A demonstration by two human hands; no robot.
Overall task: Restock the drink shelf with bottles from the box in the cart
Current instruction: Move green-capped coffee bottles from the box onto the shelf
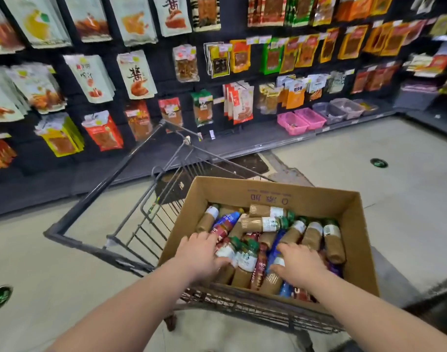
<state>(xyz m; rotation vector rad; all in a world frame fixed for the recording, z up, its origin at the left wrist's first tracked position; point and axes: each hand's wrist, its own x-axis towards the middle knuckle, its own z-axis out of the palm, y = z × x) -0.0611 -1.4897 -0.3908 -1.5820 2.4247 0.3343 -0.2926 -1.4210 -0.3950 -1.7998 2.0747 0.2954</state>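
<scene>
**Two hands in the box, nothing on a shelf yet**

Both hands are down among the bottles [265,224], which lie heaped on their sides in an open cardboard box [268,196] at the near end of the wire cart [116,168]. Most are brown drinks with white labels and green caps. A blue bottle [227,218] lies at the far left of the heap, and a few dark red ones lie in the middle.

The left hand [199,252] lies palm-down on the bottles at the near left of the box, its fingertips touching a white-labelled one. The right hand [301,265] rests on the bottles at the near right, thumb and fingers apart over one of them. Blur smears the fingers, so I cannot tell whether either hand has closed round a bottle.

My judgement is that the restocking has barely begun. The box looks nearly full and no bottle is lifted clear of it, so the whole load is left to move.

No drink shelf is in view. The wall on the far left carries only hanging snack packets [138,74], with pink baskets [301,121] low on the far right. The lower layers of the box are hidden, so the bottles cannot be counted. The labels are too blurred to read, and the cart's wheels are cut off.
</scene>
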